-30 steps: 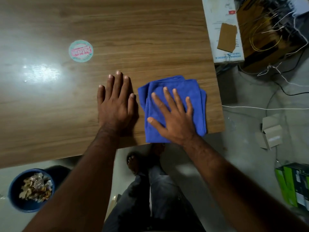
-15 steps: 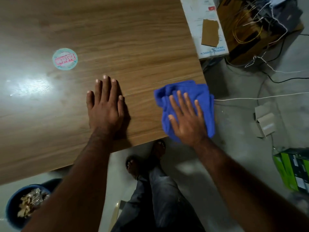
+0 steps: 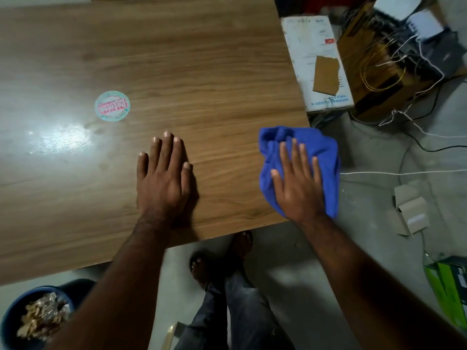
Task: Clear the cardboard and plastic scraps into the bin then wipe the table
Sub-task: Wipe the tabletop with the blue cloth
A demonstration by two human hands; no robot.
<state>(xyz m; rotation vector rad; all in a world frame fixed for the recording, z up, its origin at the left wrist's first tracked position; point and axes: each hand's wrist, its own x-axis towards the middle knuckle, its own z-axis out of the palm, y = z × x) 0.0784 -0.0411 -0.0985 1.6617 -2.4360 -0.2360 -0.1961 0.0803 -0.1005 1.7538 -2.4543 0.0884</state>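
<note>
Sliding rightward since a second ago, the blue cloth (image 3: 300,157) is now lying bunched at the table's right near corner, part of it hanging past the edge, where earlier it was sitting folded and fully on the wood beside the left hand.

From the head view, the right hand (image 3: 299,188) is pressing flat on the cloth with its fingers (image 3: 295,157) straight and slightly spread, curling round nothing; its forearm is reaching in from the lower right. The left hand (image 3: 163,178) is resting palm down on the bare table (image 3: 202,72), fingers straight and close together, thumb lying alongside, holding nothing; it is keeping the same spot on the wood, and the two hands are now well apart.

On the floor at the lower left, the blue bin (image 3: 10,322) is holding cardboard and plastic scraps (image 3: 43,317). A round sticker (image 3: 112,106) is sitting on the tabletop beyond the left hand.
</note>
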